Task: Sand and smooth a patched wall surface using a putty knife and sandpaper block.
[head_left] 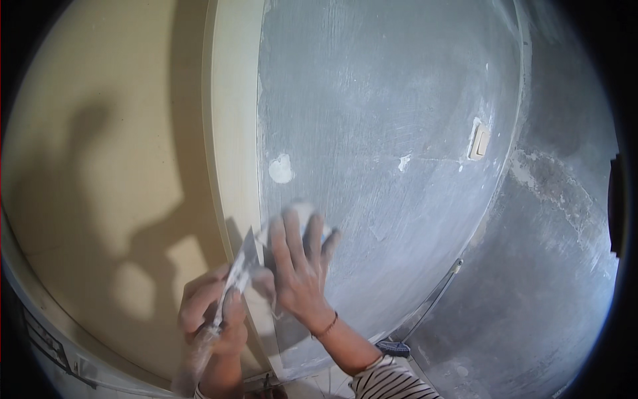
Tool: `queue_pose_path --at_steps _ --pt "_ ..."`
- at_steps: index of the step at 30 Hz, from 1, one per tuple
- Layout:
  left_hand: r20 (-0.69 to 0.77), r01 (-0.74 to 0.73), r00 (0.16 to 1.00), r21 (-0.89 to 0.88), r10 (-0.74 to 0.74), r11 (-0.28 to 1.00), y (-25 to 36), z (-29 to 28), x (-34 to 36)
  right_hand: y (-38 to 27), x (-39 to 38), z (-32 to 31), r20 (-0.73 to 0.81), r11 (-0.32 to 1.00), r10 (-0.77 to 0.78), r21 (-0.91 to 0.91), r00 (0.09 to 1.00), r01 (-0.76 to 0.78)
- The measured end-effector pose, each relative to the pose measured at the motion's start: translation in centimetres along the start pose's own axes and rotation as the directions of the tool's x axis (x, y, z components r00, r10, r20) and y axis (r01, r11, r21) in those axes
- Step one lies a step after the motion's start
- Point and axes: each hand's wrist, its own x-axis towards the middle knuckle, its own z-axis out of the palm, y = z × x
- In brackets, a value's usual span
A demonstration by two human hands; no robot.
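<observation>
My left hand (216,309) is closed around the handle of a putty knife (247,256). Its metal blade points up, smeared with white, beside the cream door frame. My right hand (300,276) has its fingers spread over a white rounded piece (302,213), holding it at the grey wall (385,80). Blur and the fingers hide most of that piece, so I cannot tell its exact kind. Above the right hand, a round white filler patch (281,169) marks the wall close to the frame.
A cream door panel (133,53) with my shadow on it fills the left, edged by the door frame (234,100). On the right are a light switch (479,141) and a small white patch (404,163). A long-handled broom (393,347) leans low at the wall corner.
</observation>
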Motion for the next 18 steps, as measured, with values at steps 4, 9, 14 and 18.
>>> queue_pose_path --at_steps 4,9,14,18 --pt "0.122 -0.023 0.993 0.184 0.001 0.983 1.3 -1.8 0.1 -0.1 -2.9 0.6 0.0 0.998 -0.005 -0.061 1.0 0.005" --pt "0.147 0.038 0.988 0.115 -0.055 0.993 3.0 -1.8 0.4 0.3 -0.9 0.3 0.024 1.0 -0.024 -0.011 0.999 0.024" --pt "0.114 0.086 0.989 0.069 -0.094 0.994 3.3 -2.2 -0.2 0.1 -2.2 0.7 0.029 0.998 -0.021 -0.058 0.999 0.022" --pt "0.044 0.193 0.98 -0.006 -0.192 0.981 3.2 -2.6 -0.8 0.3 -0.1 0.7 -0.026 0.997 -0.047 -0.062 0.999 0.046"
